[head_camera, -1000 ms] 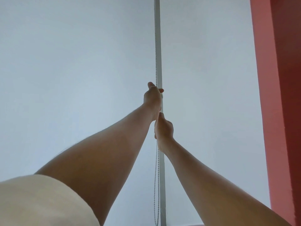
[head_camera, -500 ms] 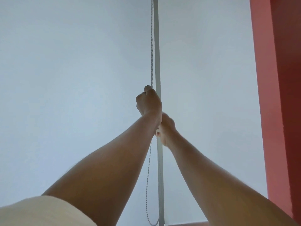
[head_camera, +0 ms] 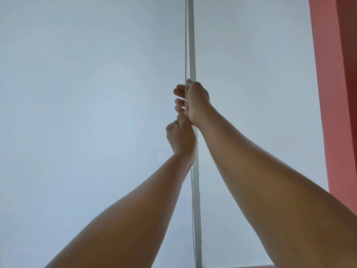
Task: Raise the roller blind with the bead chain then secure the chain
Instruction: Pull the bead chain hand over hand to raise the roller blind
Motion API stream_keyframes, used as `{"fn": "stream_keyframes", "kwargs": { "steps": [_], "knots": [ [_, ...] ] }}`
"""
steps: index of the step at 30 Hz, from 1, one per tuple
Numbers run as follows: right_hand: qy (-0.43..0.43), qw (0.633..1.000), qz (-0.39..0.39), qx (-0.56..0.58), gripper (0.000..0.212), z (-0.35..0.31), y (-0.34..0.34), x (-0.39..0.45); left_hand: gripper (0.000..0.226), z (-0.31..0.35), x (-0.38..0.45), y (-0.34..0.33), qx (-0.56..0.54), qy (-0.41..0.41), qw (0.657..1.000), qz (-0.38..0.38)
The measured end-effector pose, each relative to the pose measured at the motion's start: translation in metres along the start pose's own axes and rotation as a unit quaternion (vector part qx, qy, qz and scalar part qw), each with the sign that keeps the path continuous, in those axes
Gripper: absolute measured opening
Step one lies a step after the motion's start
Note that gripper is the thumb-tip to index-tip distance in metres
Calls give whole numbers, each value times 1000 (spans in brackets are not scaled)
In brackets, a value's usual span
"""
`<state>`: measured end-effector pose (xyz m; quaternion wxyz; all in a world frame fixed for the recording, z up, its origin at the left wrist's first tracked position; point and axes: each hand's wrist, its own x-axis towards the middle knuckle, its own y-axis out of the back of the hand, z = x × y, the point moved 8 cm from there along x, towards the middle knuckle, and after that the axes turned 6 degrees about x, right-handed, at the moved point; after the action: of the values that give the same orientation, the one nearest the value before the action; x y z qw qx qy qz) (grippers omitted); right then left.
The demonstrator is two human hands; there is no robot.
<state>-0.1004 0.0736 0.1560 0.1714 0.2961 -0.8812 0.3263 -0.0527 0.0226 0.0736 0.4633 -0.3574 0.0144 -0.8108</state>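
Note:
A pale grey-white roller blind (head_camera: 87,93) fills the view on both sides of a thin vertical grey frame bar (head_camera: 192,45). The bead chain (head_camera: 185,45) hangs just left of that bar. My right hand (head_camera: 195,102) is the upper one, fingers curled around the chain at mid-height. Directly below it, touching it, my left hand (head_camera: 180,138) is a fist closed on the same chain. Below my hands the chain continues down along the bar toward the bottom edge.
A salmon-red wall or pillar (head_camera: 336,93) runs down the right edge. A strip of reddish sill (head_camera: 251,266) shows at the very bottom, right of the bar.
My left hand, which was on top, has come down the chain. My right hand has gone up past it and now grips the chain above.

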Motion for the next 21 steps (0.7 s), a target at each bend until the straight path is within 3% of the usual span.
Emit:
{"fn": "stream_keyframes", "kwargs": {
  "steps": [11,18,21],
  "knots": [
    [-13,998,67,-5,27,10,3,7,32,-46,-15,8,21,20,999,-16],
    [79,989,65,105,43,26,25,5,28,-65,16,7,157,58,975,-146],
    [83,992,59,77,48,43,23,1,33,-55,37,8,157,61,976,-138]
  ]
}}
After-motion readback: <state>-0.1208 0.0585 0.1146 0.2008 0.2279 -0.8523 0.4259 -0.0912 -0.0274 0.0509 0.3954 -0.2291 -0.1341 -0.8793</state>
